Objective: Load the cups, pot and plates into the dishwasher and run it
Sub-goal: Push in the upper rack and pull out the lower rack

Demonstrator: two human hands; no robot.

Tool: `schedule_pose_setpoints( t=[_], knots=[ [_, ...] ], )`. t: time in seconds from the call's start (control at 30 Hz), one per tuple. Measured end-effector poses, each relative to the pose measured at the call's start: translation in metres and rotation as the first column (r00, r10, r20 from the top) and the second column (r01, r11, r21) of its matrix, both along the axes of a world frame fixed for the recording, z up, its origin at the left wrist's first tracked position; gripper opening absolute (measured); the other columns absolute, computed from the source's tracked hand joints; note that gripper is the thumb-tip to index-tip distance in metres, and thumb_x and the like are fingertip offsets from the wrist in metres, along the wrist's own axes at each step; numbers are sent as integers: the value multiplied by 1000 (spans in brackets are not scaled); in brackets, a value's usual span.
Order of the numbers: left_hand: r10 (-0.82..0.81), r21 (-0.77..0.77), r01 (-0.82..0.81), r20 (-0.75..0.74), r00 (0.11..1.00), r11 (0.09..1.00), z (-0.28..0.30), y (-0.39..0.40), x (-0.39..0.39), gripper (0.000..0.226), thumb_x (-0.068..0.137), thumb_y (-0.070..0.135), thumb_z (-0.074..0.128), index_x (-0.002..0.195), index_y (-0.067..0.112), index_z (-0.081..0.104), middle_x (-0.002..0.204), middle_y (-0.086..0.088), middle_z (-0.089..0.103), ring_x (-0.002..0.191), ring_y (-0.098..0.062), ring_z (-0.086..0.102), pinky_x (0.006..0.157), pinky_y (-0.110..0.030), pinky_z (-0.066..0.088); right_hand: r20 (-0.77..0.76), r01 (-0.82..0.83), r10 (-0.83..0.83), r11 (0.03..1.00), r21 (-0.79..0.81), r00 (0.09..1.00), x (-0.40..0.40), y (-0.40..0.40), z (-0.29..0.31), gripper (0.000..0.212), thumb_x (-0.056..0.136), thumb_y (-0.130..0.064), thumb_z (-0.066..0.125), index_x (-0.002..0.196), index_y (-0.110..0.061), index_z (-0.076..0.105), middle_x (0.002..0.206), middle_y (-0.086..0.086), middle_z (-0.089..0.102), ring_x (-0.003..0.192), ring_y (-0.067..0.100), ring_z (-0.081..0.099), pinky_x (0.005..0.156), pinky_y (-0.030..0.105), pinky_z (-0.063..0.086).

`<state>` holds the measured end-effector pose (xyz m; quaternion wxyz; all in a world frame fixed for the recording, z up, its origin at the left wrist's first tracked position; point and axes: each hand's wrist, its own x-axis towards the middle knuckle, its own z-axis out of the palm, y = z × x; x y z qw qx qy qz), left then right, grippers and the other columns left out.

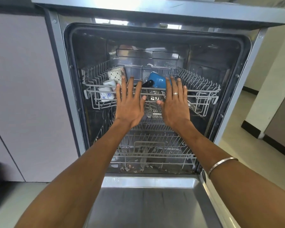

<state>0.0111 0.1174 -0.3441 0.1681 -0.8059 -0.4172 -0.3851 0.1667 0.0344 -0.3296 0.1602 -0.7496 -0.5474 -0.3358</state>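
Observation:
The dishwasher (59,66) stands open with its door (146,199) folded down flat towards me. Its upper rack (202,92) sits inside the tub. On the rack's left lie several patterned white cups (114,74), one with blue flowers (105,94). A blue pot (158,82) with a black handle lies tilted in the rack's middle. My left hand (130,102) and my right hand (175,102) press flat with straight fingers against the rack's front bar, side by side. The lower rack (155,145) shows below; I see no plates clearly in it.
A pale cabinet front (23,96) stands left of the machine. A countertop edge (155,7) runs above it. To the right, light floor (247,129) leads past a wall with dark skirting. Small debris lies at the tub's front bottom.

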Motion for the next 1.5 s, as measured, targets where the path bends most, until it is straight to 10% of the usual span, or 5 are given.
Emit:
schedule_pose_setpoints(
  t=[0.33,0.43,0.7,0.8,1.5],
  knots=[
    [-242,-34,244,72,968,969,-58,-60,-17,59,102,15,44,155,6,20,164,-17,11,152,-31,11,123,-47,7,-324,-311,388,913,265,863,-26,-50,-49,71,94,-2,43,157,-12,11,165,3,6,150,22,17,119,47,27],
    [-295,-205,264,-140,945,943,-107,-69,-29,61,103,15,43,156,6,14,163,-16,13,150,-31,19,118,-38,1,-465,-324,348,937,134,814,-25,-55,-81,66,98,-7,41,157,-18,13,164,3,16,101,17,63,86,35,58],
    [-263,-625,285,130,956,727,-148,-44,0,40,107,28,34,135,4,50,126,-19,58,108,-30,60,90,-40,54,-610,-300,48,899,-318,791,-24,-23,-140,59,99,-17,51,151,-7,24,146,16,44,123,35,53,101,48,48],
    [-173,-658,261,197,965,707,-149,-28,16,31,106,25,40,94,5,59,77,-4,56,65,-13,54,49,-17,39,-594,-226,24,936,-268,804,-22,-15,-156,36,96,-14,58,129,-8,48,118,12,59,108,28,59,89,36,50],
    [-91,-728,376,400,912,573,-152,-43,7,38,106,29,43,76,9,55,59,-1,53,39,-4,44,38,-16,38,-505,-161,-36,926,-342,862,-28,-32,-155,28,102,-14,44,129,-8,47,117,13,53,108,27,54,95,37,46]
  ],
)
